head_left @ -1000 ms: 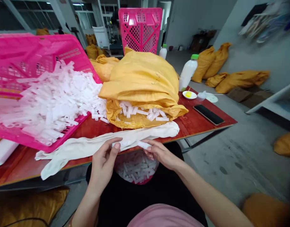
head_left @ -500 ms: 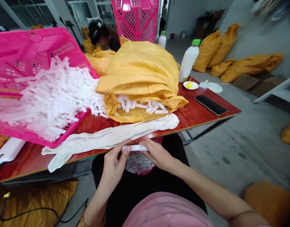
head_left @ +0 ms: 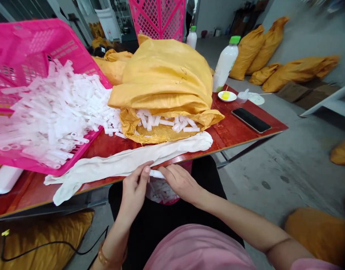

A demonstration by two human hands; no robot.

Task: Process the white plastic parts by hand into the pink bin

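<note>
A short white tube (head_left: 156, 174) is held between my two hands, above my lap at the table's front edge. My left hand (head_left: 136, 183) pinches its left end between thumb and fingers. At the other end, the fingers of my right hand (head_left: 181, 182) close round the tube and partly hide it. Below my hands, more white pieces (head_left: 161, 191) lie in a pink container between my legs. A rolled white cloth (head_left: 127, 159) stretches along the table edge just beyond my hands.
A tilted pink basket (head_left: 56, 32) of white tubes stands left on the red table (head_left: 220, 135). A yellow sack (head_left: 166, 75) with tubes at its mouth lies mid-table. To the right are a bottle (head_left: 225, 65), a small dish (head_left: 227, 96) and a phone (head_left: 251, 120). Other sacks stand behind.
The tube now tilts slightly and more of it is covered by my right hand, which has moved left. The view has shifted, and the person's head behind the sack has dropped mostly out of sight.
</note>
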